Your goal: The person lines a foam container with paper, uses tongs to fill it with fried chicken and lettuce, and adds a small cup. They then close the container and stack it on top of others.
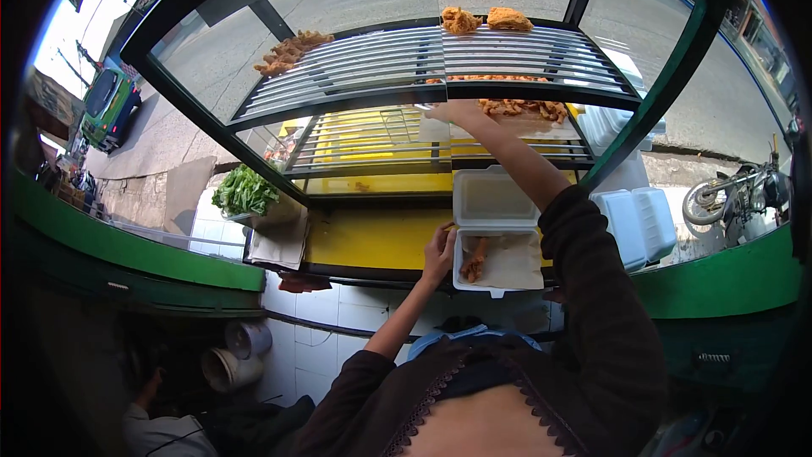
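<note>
The open foam box lay on the yellow counter, with a fried piece inside its lower half. The left hand rested against the box's left edge, fingers curled on the rim. The right hand reached up into the glass display case toward the fried pieces on the middle rack; its grip could not be determined. Stacked foam boxes stood just right.

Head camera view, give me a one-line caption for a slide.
At a glass food case, the left hand steadies an open foam box while the right hand reaches to fried pieces on the rack.
</note>
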The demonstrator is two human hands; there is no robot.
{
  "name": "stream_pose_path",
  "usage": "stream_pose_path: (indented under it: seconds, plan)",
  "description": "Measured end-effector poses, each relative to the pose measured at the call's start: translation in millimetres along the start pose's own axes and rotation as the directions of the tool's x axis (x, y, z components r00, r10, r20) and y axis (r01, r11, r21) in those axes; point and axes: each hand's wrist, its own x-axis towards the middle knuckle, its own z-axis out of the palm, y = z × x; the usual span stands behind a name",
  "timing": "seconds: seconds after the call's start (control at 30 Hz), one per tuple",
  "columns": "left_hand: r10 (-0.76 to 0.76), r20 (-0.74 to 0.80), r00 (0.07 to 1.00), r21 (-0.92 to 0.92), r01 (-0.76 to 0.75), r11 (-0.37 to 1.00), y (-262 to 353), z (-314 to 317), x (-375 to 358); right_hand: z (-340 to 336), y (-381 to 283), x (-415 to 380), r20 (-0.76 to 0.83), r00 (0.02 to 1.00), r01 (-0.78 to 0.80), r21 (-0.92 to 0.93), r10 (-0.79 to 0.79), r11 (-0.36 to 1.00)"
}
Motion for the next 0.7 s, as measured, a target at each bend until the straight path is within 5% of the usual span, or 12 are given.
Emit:
stream_pose_path:
  seconds: [0.13, 0.33, 0.53, 0.7]
  plan:
    - [-0.019, -0.003, 1.000, -0.010, 0.019, 1.000, 2, 0, 0, 32, 0, 24, -0.205, 0.978, -0.062, -0.131, 0.034, 0.989]
    - [0.014, -0.013, 1.000, -0.010, -0.014, 1.000, 4, 1, -1, 3, -1, -9, -0.097, 0.973, -0.207, 0.049, 0.211, 0.977]
    - [0.011, -0.007, 1.000, -0.009, -0.011, 1.000, 4, 1, -1, 3, 21, 10, 0.037, 0.975, -0.219, 0.014, 0.218, 0.976]
    - [-0.006, 0.005, 1.000, -0.007, 0.006, 1.000, 0, 0, 0, 0, 38, -4, -0.154, 0.979, -0.127, 0.068, 0.136, 0.990]
